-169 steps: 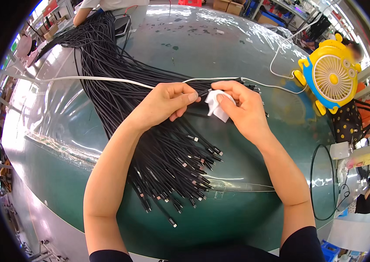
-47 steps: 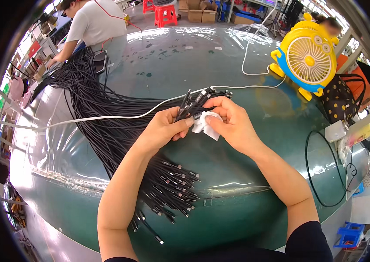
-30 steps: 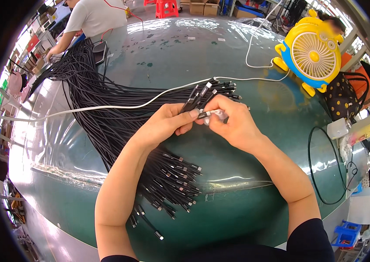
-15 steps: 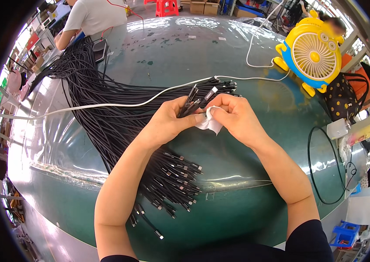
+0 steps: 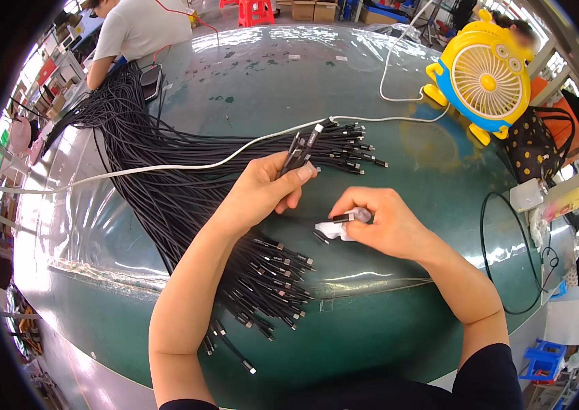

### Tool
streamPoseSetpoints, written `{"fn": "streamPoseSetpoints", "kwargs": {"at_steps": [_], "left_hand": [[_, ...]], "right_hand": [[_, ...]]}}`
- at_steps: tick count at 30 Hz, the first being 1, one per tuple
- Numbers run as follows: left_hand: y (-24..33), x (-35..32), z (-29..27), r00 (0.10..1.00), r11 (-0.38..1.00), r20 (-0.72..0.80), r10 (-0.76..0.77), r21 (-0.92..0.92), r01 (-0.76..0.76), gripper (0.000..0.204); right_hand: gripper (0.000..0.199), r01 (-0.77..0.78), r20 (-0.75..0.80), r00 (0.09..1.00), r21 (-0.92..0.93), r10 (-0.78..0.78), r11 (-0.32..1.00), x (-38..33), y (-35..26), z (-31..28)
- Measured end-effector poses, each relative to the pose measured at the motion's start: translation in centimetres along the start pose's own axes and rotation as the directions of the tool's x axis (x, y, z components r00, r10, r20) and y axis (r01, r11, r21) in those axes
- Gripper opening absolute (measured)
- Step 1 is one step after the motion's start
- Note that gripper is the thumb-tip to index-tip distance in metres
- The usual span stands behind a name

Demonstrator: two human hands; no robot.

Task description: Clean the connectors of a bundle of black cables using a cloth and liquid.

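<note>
Pinching black cable ends point(image 5: 301, 147) in left hand point(image 5: 262, 191) fingers, right hand point(image 5: 381, 222) fingers pinching white cloth point(image 5: 336, 230) around a plug

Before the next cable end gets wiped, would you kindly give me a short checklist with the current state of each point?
1. Left hand has cable ends in its grip: ok, it holds a few black cables with connectors pointing up.
2. Right hand has the white cloth: ok, pinched under the fingers on the green table.
3. One connector at the cloth: ok, a connector end lies between thumb and cloth.
4. Connector clean: cannot tell, too small.
5. Piles kept apart: ok, the small group of ends lies apart from the large bundle.
6. White cord off the cables: not ok, it crosses them.
</note>
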State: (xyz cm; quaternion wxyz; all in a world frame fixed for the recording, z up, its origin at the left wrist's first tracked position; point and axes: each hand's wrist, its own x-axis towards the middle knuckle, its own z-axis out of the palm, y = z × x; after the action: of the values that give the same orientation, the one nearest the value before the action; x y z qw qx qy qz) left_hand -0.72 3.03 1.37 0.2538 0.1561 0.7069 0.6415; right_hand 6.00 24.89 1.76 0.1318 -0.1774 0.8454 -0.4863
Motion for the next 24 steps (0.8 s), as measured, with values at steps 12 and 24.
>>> {"fn": "streamPoseSetpoints", "kwargs": {"at_steps": [12, 24], "left_hand": [[-0.6, -0.1, 0.4, 0.985, 0.991, 0.161, 0.056, 0.115, -0.075, 0.015], [0.3, -0.7, 0.7, 1.0, 0.993, 0.017, 0.015, 0.115, -0.017, 0.023]], "right_hand": [[0.02, -0.076, -0.085, 0.975, 0.736, 0.203, 0.673, 1.3, 0.6, 0.7], [0.024, 0.187, -0.292, 0.954, 0.422, -0.062, 0.887, 1.4, -0.9, -0.2]]}}
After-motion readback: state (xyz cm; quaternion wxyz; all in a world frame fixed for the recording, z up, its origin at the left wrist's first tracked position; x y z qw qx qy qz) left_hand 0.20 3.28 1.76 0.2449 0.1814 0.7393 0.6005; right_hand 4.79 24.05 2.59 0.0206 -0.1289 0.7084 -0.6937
